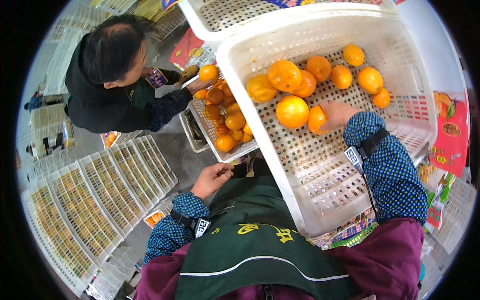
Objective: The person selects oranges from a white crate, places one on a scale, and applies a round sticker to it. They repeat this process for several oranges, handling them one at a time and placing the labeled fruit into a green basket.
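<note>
My right hand [336,115] reaches into a white perforated plastic crate [300,180], its fingers closed round an orange [315,119]. Several other oranges [284,75] lie loose in the upper part of that crate, one large bright one [292,112] just beside my fingers. Lower and to the left, my left hand [212,178] is held in front of my green apron [265,232] with thumb and fingertips pinched together; whatever may be between them is too small to make out. Above it sits a smaller white crate [219,155] heaped with oranges [234,120].
A co-worker [105,85] bends over the smaller crate, a hand [195,86] among its fruit. Another white crate [215,22] stands behind mine. Rows of stacked crates [90,205] line the lower left. Red printed cartons [450,135] stand at the right. Grey floor shows between them.
</note>
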Action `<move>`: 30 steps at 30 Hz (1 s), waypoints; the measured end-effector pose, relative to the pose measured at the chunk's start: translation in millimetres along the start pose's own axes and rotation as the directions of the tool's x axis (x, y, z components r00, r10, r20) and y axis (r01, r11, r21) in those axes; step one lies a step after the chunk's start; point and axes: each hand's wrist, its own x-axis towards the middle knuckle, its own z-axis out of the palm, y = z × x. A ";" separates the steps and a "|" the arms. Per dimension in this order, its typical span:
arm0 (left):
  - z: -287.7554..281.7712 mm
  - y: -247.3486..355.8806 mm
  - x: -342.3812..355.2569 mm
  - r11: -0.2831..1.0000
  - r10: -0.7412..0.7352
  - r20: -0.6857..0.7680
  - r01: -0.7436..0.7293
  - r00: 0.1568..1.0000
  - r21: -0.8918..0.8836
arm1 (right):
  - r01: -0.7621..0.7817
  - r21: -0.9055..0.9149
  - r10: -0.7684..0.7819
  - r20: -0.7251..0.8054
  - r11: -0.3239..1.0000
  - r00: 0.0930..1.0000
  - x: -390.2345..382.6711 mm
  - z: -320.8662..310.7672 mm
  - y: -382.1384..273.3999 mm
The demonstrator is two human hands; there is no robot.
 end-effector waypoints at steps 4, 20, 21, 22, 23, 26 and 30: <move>0.6 -9.5 1.3 1.000 0.012 -0.070 -0.012 0.997 0.000 | -0.017 0.026 0.019 -0.075 1.000 0.997 10.9 24.4 -4.6; -10.9 53.9 30.0 0.974 0.181 -0.156 -0.199 0.971 -0.105 | 0.481 0.382 -0.190 -0.594 0.789 0.782 -86.5 -18.8 -0.1; -11.9 65.8 30.7 0.958 0.215 -0.179 -0.242 0.960 -0.151 | 0.538 0.446 -0.195 -0.612 0.715 0.767 -101.0 -23.2 -5.2; -13.3 78.6 31.8 0.954 0.247 -0.211 -0.275 0.946 -0.119 | 0.603 0.491 -0.209 -0.640 0.629 0.739 -114.5 -25.2 -10.5; -14.1 91.7 31.2 0.934 0.297 -0.223 -0.331 0.929 -0.134 | 0.654 0.611 -0.197 -0.646 0.447 0.738 -126.6 -24.4 -17.2; -17.1 133.9 26.3 0.851 0.477 -0.236 -0.512 0.847 -0.115 | 0.658 0.751 -0.143 -0.658 -0.051 0.740 -153.1 -16.4 -32.8; -20.6 193.4 18.1 0.719 0.695 -0.146 -0.682 0.704 0.134 | 0.509 0.660 -0.112 -0.664 -0.552 0.739 -157.4 -3.1 -55.1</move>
